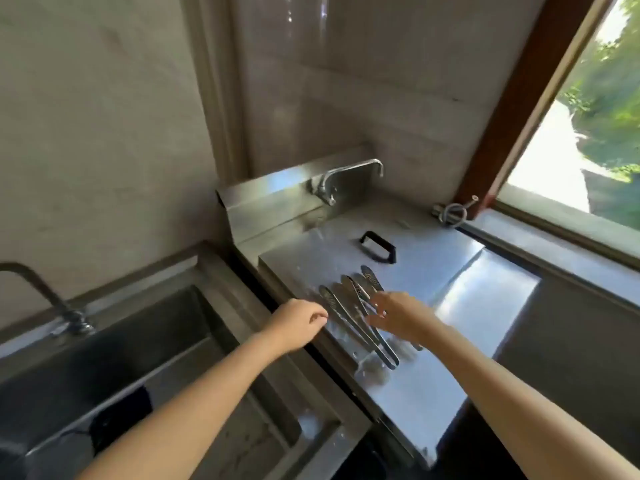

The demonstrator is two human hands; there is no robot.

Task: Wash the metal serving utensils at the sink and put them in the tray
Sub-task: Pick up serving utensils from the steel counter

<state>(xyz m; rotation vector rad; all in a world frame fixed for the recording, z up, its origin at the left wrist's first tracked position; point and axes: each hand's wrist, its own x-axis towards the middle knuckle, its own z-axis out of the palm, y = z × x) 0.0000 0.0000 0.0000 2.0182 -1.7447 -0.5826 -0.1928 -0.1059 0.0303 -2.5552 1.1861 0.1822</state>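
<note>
Several metal serving tongs [349,308] lie side by side on a flat steel lid [311,258] right of the sink, heads pointing away from me. My right hand [398,315] hovers over their right side with fingers spread, fingertips touching or just above the nearest tong. My left hand [299,322] rests at the lid's left edge beside the tongs, fingers curled, holding nothing that I can see. The deep steel sink [114,344] lies at the lower left. No tray shows clearly.
A black handle [378,246] sits on the lid behind the tongs. One faucet [346,178] rises from the steel backsplash, another faucet [45,299] stands over the sink. A dark cloth [121,420] lies in the sink. A coiled hose [453,211] sits by the window [595,126].
</note>
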